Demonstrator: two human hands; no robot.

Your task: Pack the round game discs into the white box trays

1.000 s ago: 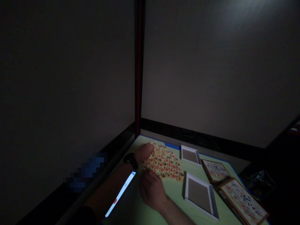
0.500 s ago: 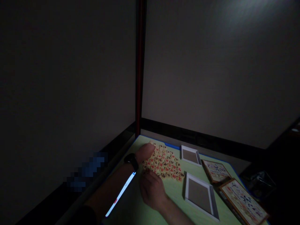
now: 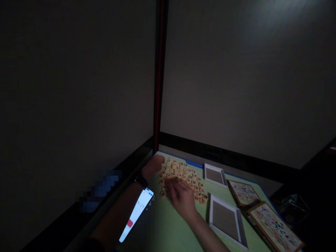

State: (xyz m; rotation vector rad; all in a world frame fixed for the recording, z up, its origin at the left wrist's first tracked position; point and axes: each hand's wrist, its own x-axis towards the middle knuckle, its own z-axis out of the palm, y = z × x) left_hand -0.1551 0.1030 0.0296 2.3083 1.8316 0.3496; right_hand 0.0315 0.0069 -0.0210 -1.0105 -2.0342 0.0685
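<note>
Many round Chinese chess pieces [image 3: 181, 170], pale with red or black characters, lie spread in one layer on the light green tabletop [image 3: 168, 234]. My left hand [image 3: 156, 163] is at the far left edge of the spread, fingers curled in; whether a piece is inside is hidden. A dark band sits on that wrist. My right hand [image 3: 182, 197] reaches over the near middle of the pieces, fingers apart and touching them, slightly blurred. A lit phone [image 3: 138, 213] is beside my left forearm.
Two shallow white box trays [image 3: 215, 175] [image 3: 226, 221] lie right of the pieces. Past them are two printed box lids [image 3: 244, 192] [image 3: 275, 225], partly overlapping. Walls meet at a dark red corner post [image 3: 159, 77] behind the table. A dark clear-wrapped bundle [image 3: 295, 208] is at the right.
My left hand has drawn back to the left, off the pieces. My right hand has moved forward and right, onto the pieces. More of the phone screen shows.
</note>
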